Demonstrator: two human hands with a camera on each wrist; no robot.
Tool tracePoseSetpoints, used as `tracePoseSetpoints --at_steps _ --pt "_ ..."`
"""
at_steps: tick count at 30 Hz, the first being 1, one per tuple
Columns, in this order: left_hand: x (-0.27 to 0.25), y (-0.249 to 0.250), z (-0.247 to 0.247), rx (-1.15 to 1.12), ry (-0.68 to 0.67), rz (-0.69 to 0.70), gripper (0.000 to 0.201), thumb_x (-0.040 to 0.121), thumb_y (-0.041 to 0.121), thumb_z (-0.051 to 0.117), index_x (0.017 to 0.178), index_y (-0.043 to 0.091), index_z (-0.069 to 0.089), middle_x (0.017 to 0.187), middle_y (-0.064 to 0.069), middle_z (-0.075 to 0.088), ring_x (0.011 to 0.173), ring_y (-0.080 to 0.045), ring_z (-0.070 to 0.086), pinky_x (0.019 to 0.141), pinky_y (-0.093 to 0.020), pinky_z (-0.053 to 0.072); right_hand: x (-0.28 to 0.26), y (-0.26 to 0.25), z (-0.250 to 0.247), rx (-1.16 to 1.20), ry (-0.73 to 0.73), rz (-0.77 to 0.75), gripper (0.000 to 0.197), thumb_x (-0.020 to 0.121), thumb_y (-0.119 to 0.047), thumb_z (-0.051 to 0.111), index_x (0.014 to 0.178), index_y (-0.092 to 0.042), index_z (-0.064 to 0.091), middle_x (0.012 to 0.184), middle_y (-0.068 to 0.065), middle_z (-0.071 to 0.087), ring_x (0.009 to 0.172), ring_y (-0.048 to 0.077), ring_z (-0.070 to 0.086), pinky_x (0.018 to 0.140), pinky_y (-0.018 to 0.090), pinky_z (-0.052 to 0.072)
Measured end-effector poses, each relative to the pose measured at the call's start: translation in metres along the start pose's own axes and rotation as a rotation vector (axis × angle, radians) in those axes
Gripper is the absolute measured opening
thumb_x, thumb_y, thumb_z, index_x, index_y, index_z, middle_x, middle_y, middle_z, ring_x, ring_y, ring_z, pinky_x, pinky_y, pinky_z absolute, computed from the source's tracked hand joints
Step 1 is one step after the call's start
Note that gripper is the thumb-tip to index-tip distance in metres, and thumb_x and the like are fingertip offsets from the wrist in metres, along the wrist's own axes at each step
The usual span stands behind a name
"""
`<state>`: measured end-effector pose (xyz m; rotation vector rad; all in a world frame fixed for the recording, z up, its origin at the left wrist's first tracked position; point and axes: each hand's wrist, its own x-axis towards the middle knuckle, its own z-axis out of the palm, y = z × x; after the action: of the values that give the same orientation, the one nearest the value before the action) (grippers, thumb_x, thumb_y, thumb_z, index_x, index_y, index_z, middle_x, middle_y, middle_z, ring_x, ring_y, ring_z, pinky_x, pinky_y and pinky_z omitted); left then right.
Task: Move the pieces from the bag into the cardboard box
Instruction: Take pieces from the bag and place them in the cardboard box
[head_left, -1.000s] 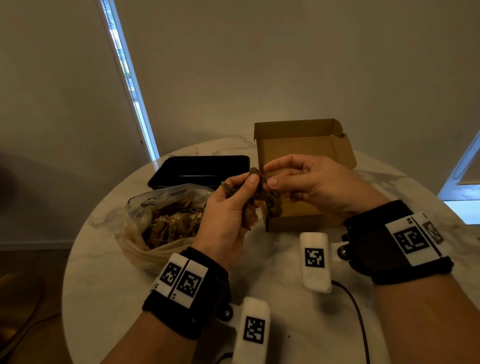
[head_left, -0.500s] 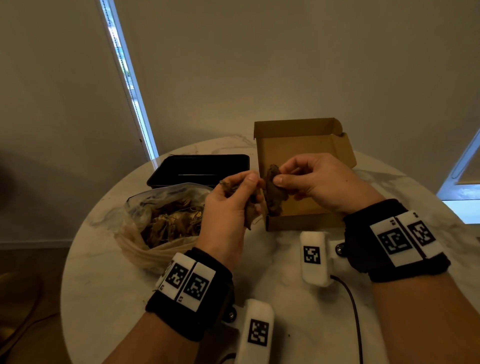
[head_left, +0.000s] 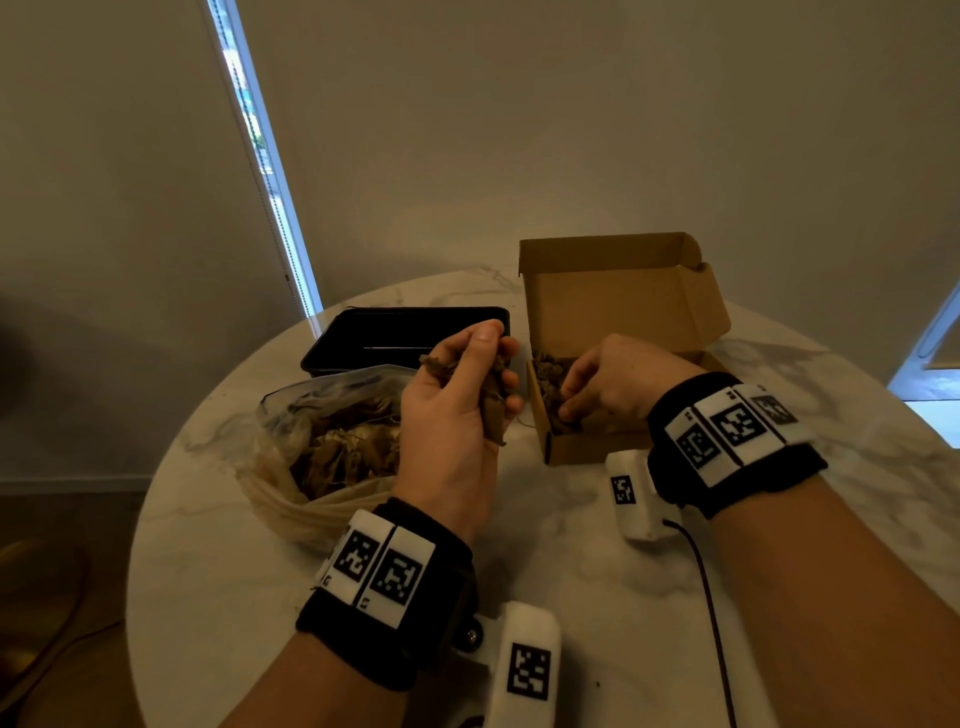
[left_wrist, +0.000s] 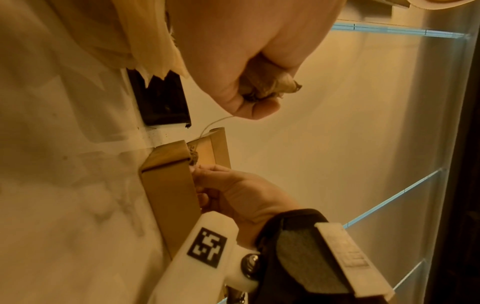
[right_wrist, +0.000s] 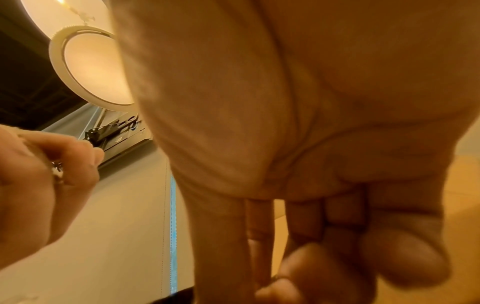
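Note:
An open cardboard box (head_left: 613, 312) stands on the round marble table (head_left: 218, 571), with brown dried pieces (head_left: 548, 371) in its left end. My right hand (head_left: 576, 395) reaches down into the box, and its curled fingertips pinch a brown piece (left_wrist: 193, 156) against the others there. Just left of the box, my left hand (head_left: 483, 374) is raised and grips a clump of brown pieces (left_wrist: 267, 86). A thin fibre (left_wrist: 215, 123) trails from that clump to the box (left_wrist: 168, 185). The clear plastic bag (head_left: 322, 441) lies left of my left hand, open and full of pieces.
A black plastic tray (head_left: 384, 332) sits behind the bag, next to the box. White camera units hang under both wrists (head_left: 628, 493), and a dark cable (head_left: 711, 613) runs from the right one across the table towards me. The table's edge curves round at left.
My right hand pulled one piece away from the clump, carried it right and lowered it into the box. My left hand stayed raised with the rest of the clump.

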<state>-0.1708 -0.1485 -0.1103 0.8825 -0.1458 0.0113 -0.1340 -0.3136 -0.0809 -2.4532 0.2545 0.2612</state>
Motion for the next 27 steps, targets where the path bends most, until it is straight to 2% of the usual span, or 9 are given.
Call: tracePoseSetpoints --at_steps 7,9,11,13,14,17,21,23,27 --pt "0.001 -0.001 0.001 -0.010 0.031 -0.047 0.023 0.101 0.022 0.058 0.115 0.007 0.068 0.087 -0.002 0.071 0.068 -0.008 0.062 0.060 -0.021 0.052 -0.011 0.003 -0.008 0.077 0.001 0.002 0.013 0.089 -0.026 0.077 0.095 -0.015 0.074 0.091 0.003 0.077 0.075 0.016 0.067 0.069 0.031 0.052" --pt "0.001 -0.001 0.001 -0.022 0.044 -0.063 0.025 0.101 0.024 0.057 0.116 0.007 0.068 0.087 -0.002 0.071 0.068 -0.008 0.062 0.060 -0.020 0.052 -0.020 0.002 -0.013 0.067 0.083 -0.077 0.013 0.093 -0.032 0.072 0.098 -0.020 0.072 0.094 -0.001 0.074 0.082 0.015 0.067 0.068 0.027 0.049" --pt "0.001 -0.001 0.001 -0.039 0.060 -0.073 0.027 0.102 0.025 0.056 0.119 0.007 0.068 0.089 -0.003 0.071 0.069 -0.008 0.063 0.060 -0.020 0.054 -0.031 -0.003 -0.014 0.087 0.144 -0.227 0.010 0.096 -0.033 0.068 0.103 -0.026 0.070 0.099 -0.007 0.071 0.091 0.012 0.066 0.069 0.024 0.047" --pt "0.002 0.000 0.001 -0.063 0.071 -0.079 0.027 0.103 0.026 0.055 0.118 0.008 0.068 0.090 -0.005 0.072 0.070 -0.009 0.065 0.060 -0.020 0.055 -0.037 -0.011 -0.008 0.154 0.034 -0.351 0.014 0.095 -0.025 0.070 0.108 -0.030 0.068 0.102 -0.010 0.072 0.098 0.009 0.068 0.079 0.027 0.053" --pt "0.002 0.001 0.002 -0.072 0.075 -0.080 0.027 0.103 0.027 0.055 0.117 0.008 0.068 0.091 -0.005 0.072 0.071 -0.010 0.066 0.061 -0.021 0.055 -0.038 -0.014 -0.003 0.193 -0.056 -0.379 0.020 0.093 -0.019 0.072 0.110 -0.028 0.067 0.102 -0.008 0.074 0.098 0.009 0.069 0.087 0.032 0.056" --pt "0.003 0.001 0.002 -0.086 0.083 -0.081 0.031 0.104 0.031 0.052 0.118 0.008 0.068 0.091 -0.006 0.071 0.076 -0.013 0.067 0.065 -0.023 0.057 -0.034 -0.019 0.014 0.180 -0.171 -0.422 0.029 0.086 -0.011 0.074 0.111 -0.022 0.064 0.091 -0.006 0.071 0.090 0.012 0.068 0.097 0.043 0.056" --pt "0.003 0.001 0.000 -0.111 0.087 -0.089 0.030 0.105 0.033 0.049 0.117 0.012 0.067 0.091 -0.004 0.071 0.080 -0.014 0.067 0.072 -0.027 0.057 -0.036 -0.016 0.012 0.192 -0.194 -0.433 0.013 0.094 -0.018 0.069 0.107 -0.018 0.067 0.083 -0.004 0.077 0.085 0.008 0.073 0.087 0.033 0.055" --pt "0.003 0.001 0.000 -0.123 0.095 -0.087 0.029 0.105 0.031 0.049 0.115 0.012 0.068 0.092 -0.005 0.071 0.084 -0.015 0.068 0.076 -0.028 0.058 -0.036 -0.013 0.009 0.212 -0.167 -0.424 0.011 0.096 -0.025 0.067 0.103 -0.017 0.071 0.073 -0.006 0.072 0.076 0.010 0.072 0.082 0.034 0.057" --pt "0.004 0.002 -0.001 -0.152 0.111 -0.097 0.025 0.104 0.029 0.052 0.111 0.011 0.068 0.097 -0.010 0.071 0.090 -0.018 0.071 0.079 -0.030 0.062 -0.037 -0.007 0.001 0.224 -0.111 -0.414 0.021 0.099 -0.036 0.063 0.093 -0.020 0.075 0.063 -0.006 0.058 0.057 0.010 0.054 0.062 0.032 0.049"
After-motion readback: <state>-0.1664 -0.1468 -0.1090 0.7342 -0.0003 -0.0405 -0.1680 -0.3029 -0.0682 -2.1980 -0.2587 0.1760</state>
